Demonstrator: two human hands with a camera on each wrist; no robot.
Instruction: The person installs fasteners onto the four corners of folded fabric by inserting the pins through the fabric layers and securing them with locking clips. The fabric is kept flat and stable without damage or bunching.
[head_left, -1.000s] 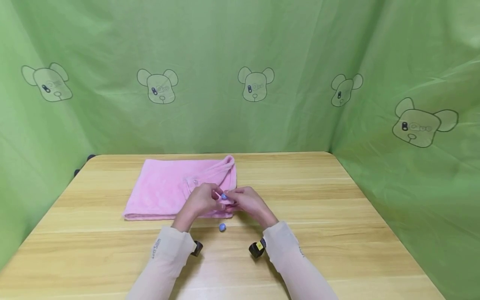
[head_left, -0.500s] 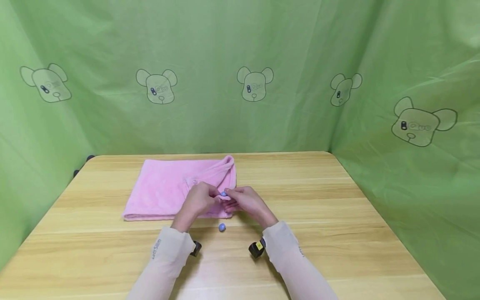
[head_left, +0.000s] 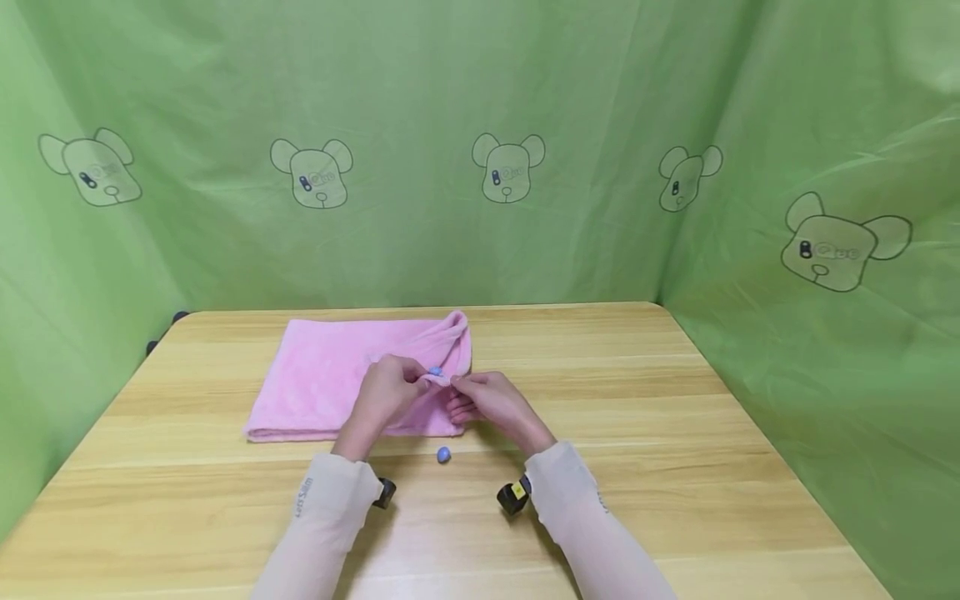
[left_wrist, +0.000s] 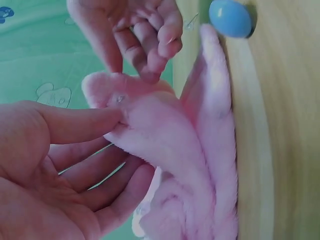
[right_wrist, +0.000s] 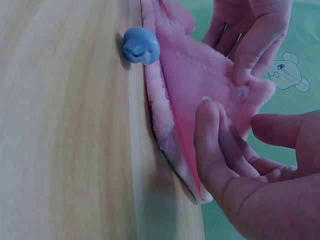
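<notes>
A folded pink plush blanket (head_left: 322, 375) lies on the table, its near right part lifted by both hands. My left hand (head_left: 386, 392) pinches the raised edge between thumb and fingers. Across from it, my right hand (head_left: 498, 408) pinches the corner with thumb and fingertips. A blue rounded fastener (head_left: 435, 372) sits on the lifted cloth between the hands. On the cloth's underside a small clear piece (left_wrist: 120, 99) shows by the left thumb. A second blue fastener (right_wrist: 141, 46), rounded with a slot, lies on the table just in front of the blanket.
The wooden table (head_left: 675, 467) reaches back to green curtains (head_left: 420, 233) printed with bear heads, which stand behind and at both sides. A black wrist camera (head_left: 513, 497) hangs under the right cuff.
The lifted edge and its blue fastener have moved up and left with my left hand. My right hand has hardly moved. The fastener on the table stays put.
</notes>
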